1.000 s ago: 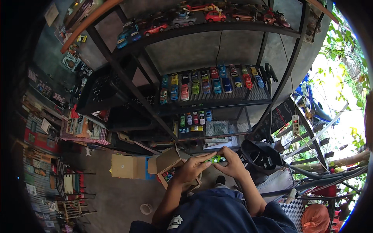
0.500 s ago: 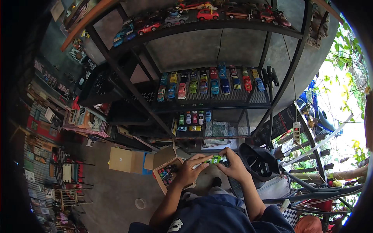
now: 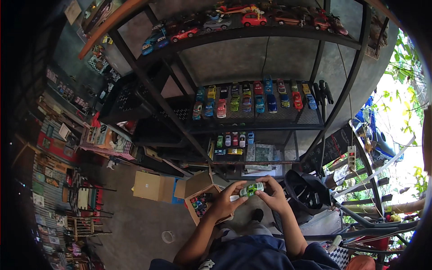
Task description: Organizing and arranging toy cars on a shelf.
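A green and white toy car is held up between my two hands, in front of the lower shelf. My left hand grips its left end, and my right hand has fingers and thumb closed on its right end. The car's roof and windows face up toward me. Below and left of my left hand stands an open cardboard box with a jumble of small toy cars inside.
A black metal rack ahead carries rows of toy cars on its mesh shelf, with more above and below. Left of the box lie another open carton and a tape roll. A black bag and a power strip are at right.
The toy car has been turned in my hands, from showing its side to showing its top. The whole view has shifted slightly, so the rack sits further right.
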The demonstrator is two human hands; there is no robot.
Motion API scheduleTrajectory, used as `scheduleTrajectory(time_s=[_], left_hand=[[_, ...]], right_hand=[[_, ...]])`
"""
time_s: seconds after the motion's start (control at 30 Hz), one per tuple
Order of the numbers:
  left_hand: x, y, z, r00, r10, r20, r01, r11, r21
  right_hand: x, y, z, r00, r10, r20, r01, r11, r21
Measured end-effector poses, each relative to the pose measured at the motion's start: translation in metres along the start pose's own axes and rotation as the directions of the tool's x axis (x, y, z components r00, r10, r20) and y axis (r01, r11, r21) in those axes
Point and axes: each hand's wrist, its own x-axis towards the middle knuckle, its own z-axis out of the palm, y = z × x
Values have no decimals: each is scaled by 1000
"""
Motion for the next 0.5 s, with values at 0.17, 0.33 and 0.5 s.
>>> scheduleTrajectory(time_s=[0.17,0.33,0.5], left_hand=[[3,-7,-3,999,24,-33,-19,992,128],[15,-29,-6,999,20,-47,-15,995,97],[41,-88,2,994,-54,-94,40,989,-143]], right_hand=[[16,-8,1,996,-26,85,15,992,127],[30,-17,1,979,18,201,47,948,-315],[38,25,-6,975,116,190,-49,944,-326]])
